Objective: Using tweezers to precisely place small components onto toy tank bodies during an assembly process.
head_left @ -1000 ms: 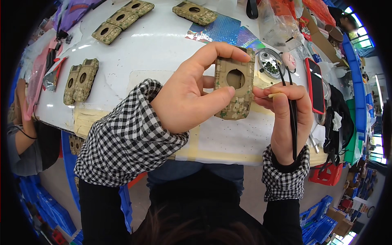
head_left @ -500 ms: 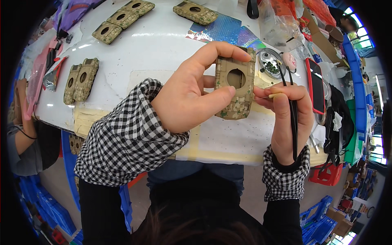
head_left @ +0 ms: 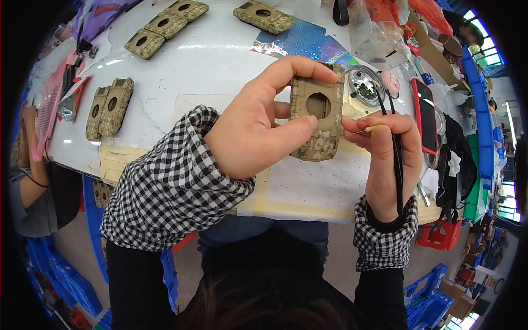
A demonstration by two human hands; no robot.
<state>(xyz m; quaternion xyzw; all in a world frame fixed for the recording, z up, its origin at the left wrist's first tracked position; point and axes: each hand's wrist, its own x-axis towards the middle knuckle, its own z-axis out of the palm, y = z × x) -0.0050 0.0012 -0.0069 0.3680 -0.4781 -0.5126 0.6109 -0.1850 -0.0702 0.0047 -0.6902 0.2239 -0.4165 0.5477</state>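
My left hand (head_left: pixel 242 129) is closed around a camouflage toy tank hull (head_left: pixel 316 135), thumb on its top and fingers along its far end and left side. The hull has a round hole in its top. At its right side my right hand (head_left: pixel 404 148) pinches a thin needle-like tool with a pale yellow end (head_left: pixel 373 128), its fine tip pointing at the hull's edge. The same hand also carries black tweezers (head_left: pixel 398 170), lying across the palm with their tips upward. Whether the needle tip touches the hull I cannot tell.
Just past my right hand sits a round clear dish (head_left: pixel 365 85) of small dark green parts. A red-edged phone (head_left: pixel 424 115) lies to the right. More tank hulls (head_left: pixel 111 110) stand at left and along the far side, near shiny blue sheets (head_left: pixel 302 39). Another person's arm (head_left: pixel 30 184) shows at far left.
My right hand has shifted very slightly to the right with the needle-like tool and tweezers. The left hand and the hull have stayed in place.
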